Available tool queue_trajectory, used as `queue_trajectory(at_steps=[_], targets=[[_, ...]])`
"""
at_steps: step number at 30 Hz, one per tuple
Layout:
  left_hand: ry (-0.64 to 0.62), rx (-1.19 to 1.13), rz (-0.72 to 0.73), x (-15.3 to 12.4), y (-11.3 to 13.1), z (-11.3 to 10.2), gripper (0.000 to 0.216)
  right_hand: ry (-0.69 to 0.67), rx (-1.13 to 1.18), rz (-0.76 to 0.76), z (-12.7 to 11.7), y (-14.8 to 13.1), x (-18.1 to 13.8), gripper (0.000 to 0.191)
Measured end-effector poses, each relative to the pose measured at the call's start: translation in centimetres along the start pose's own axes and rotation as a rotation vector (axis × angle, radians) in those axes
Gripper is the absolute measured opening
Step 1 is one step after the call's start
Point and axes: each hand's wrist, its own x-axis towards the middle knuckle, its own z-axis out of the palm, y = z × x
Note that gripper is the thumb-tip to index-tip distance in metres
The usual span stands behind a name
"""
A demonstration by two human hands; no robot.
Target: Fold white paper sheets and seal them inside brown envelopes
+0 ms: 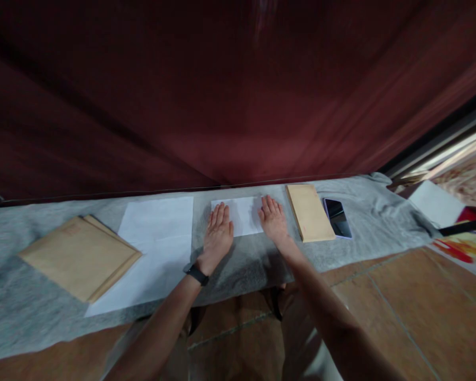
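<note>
A small folded white paper (241, 214) lies on the grey cloth (238, 259) in front of me. My left hand (218, 235) lies flat with fingers stretched out, its fingertips on the paper's left edge; a black band is on that wrist. My right hand (273, 219) also lies flat and open, pressing on the paper's right edge. Neither hand holds anything.
A large white sheet (154, 248) lies to the left, with a stack of brown envelopes (81, 256) beside it. A narrow brown envelope (309, 211) and a phone (338, 218) lie to the right. A dark red curtain (222, 95) hangs behind. The tiled floor (400, 296) is below.
</note>
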Motion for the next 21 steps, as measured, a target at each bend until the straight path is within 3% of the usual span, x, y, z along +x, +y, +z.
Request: queue_trajectory(at_steps=[4, 8, 13, 21], targets=[[-0.07, -0.02, 0.109, 0.7, 1.9, 1.1, 0.058, -0.085, 0.098, -0.135, 0.1, -3.0, 0.1, 0.054], [-0.1, 0.053, 0.069, 0.8, 1.9, 2.3, 0.058, -0.174, 0.088, -0.229, 0.8, -4.5, -0.4, 0.052], [-0.048, 0.115, -0.014, 0.5, 0.8, 2.3, 0.059, -0.154, 0.014, -0.185, 0.9, -3.5, -0.8, 0.053], [-0.055, 0.131, -0.202, 0.2, -1.7, -0.5, 0.058, -0.141, -0.041, -0.124, 0.3, -1.5, -1.1, 0.055]])
